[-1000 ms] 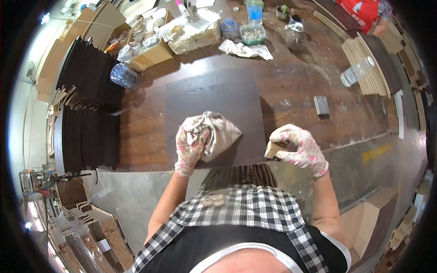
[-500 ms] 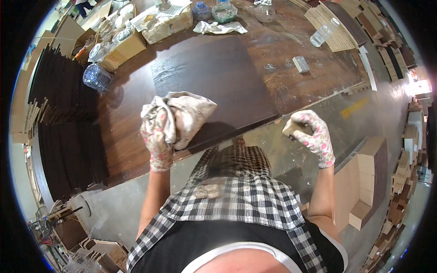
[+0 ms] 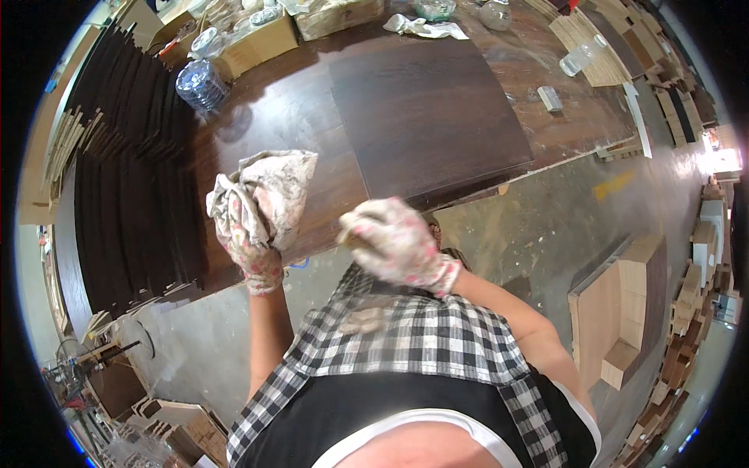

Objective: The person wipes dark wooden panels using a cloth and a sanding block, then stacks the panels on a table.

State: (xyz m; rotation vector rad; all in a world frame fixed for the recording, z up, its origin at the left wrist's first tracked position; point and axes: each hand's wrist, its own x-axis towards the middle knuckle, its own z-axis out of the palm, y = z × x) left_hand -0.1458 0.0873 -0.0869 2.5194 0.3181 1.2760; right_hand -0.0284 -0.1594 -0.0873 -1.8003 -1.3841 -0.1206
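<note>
My left hand (image 3: 253, 257), in a floral glove, is closed around a crumpled, stained white rag (image 3: 277, 191) above the table's near left part. My right hand (image 3: 402, 242), gloved alike and blurred by motion, is curled at the table's near edge. Between its fingers a small beige pad or block (image 3: 345, 238) barely shows; its exact kind I cannot tell. Beyond the right hand a dark brown flat panel (image 3: 437, 117) lies on the brown worktable (image 3: 300, 117), its near edge along the table's front.
Dark boards (image 3: 133, 226) are stacked at the left, beside a blue-tinted plastic jug (image 3: 203, 86). A cardboard box (image 3: 261, 53), a white cloth (image 3: 425, 28), a small pale block (image 3: 550, 98) and a clear bottle (image 3: 581, 56) sit farther back. A cardboard piece (image 3: 620, 304) stands on the floor at right.
My right hand has swung left, from beyond the panel's right corner to near the rag. My left hand has shifted slightly left with the rag. The view has turned, so the panel appears farther right.
</note>
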